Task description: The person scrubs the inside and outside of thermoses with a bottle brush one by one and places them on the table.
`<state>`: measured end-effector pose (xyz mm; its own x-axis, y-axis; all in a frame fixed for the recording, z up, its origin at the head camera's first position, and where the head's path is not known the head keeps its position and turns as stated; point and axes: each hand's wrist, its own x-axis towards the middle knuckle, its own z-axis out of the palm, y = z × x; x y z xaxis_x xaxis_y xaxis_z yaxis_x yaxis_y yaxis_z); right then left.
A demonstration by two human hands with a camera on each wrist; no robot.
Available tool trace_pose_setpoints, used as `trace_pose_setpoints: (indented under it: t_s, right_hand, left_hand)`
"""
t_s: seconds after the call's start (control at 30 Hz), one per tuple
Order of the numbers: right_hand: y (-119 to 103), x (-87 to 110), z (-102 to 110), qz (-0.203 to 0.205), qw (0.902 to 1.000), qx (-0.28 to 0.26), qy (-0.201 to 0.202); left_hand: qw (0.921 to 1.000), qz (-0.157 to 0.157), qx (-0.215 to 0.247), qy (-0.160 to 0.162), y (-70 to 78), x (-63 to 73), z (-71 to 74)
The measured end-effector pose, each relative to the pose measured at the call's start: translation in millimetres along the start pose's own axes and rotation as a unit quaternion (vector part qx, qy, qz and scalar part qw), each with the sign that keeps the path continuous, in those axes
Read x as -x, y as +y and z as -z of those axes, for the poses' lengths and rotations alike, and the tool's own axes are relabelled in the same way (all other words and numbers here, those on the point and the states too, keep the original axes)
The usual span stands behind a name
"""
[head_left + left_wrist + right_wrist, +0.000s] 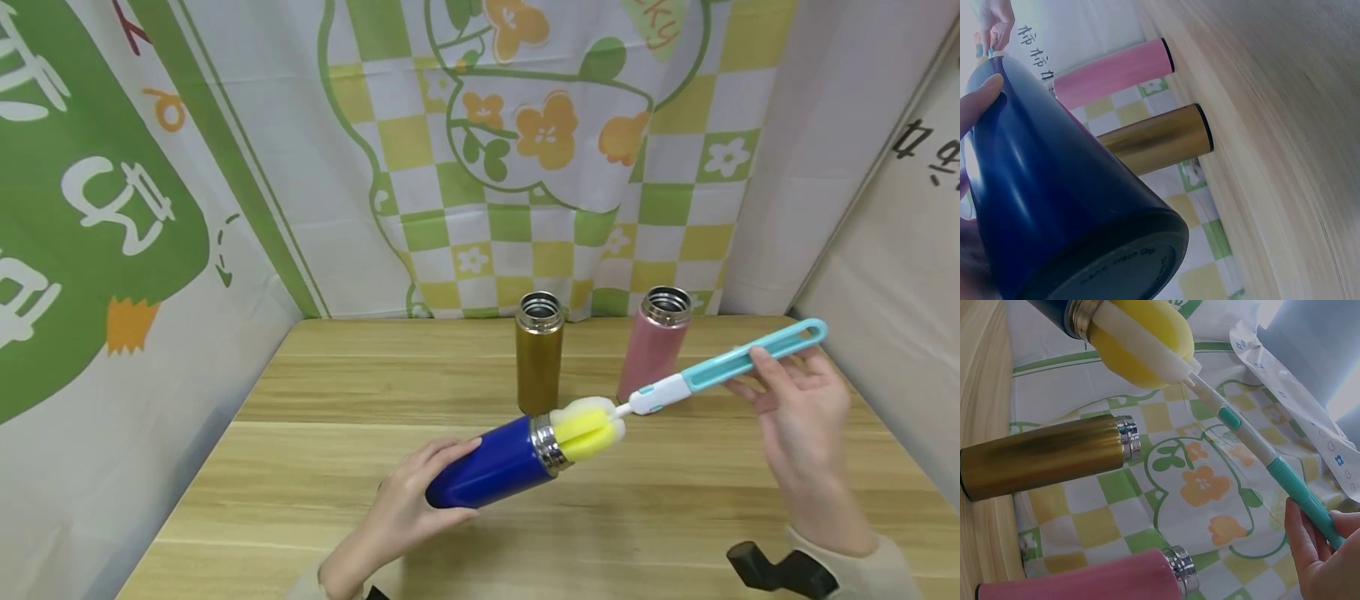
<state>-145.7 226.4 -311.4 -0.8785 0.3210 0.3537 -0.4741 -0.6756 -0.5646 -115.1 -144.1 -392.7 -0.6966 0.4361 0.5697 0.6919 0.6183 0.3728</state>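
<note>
The left hand [416,500] is gripping the blue bottle [491,467], thumb and fingers clamped round its lower part, and tilting it over the table [337,400]. The right hand [810,417] is pinching the brush [663,394] by its handle, and the sponge [585,429] is sitting at the bottle's mouth. The step in hand seems to be scrubbing inside; whether the sponge is going in or coming out, one cannot tell. Pushing deeper would be calling for a steady bottle and a brush in line with it. The bottle is hiding the sponge's tip and some left fingers; its base lettering is staying mostly unreadable. Gold [538,371] and pink bottles [651,354] are standing behind.
</note>
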Motion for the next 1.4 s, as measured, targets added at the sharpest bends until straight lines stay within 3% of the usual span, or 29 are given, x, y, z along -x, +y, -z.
trace_pose_setpoints:
  t_s: [0.23,0.43,0.63,0.83,1.0,1.4]
  right_hand:
    - [-13,-9.2,8,0.025,0.9981,-0.012,0.055]
    - [-28,-13.9,18,0.019,0.9988,-0.008,0.045]
    - [-23,-14.1,19,0.016,0.9990,-0.002,0.041]
    - [-18,-13.2,17,0.013,0.9987,0.038,0.030]
    - [-12,-11.4,13,0.002,0.9969,0.075,0.024]
    - [-3,-13.8,0,0.009,0.9964,0.073,0.042]
  left_hand:
    - [0.9999,-0.004,-0.014,0.009,-9.9,4.4,4.6]
    - [0.9996,0.004,-0.016,0.023,-18.4,8.4,10.3]
    - [0.9993,-0.013,-0.002,0.034,-18.6,4.6,11.9]
    - [0.9986,-0.021,0.013,0.048,-17.8,1.5,12.8]
    - [0.9986,-0.024,0.016,0.044,-15.0,-1.1,13.3]
    - [0.9994,-0.018,0.006,0.029,-11.7,-4.1,10.5]
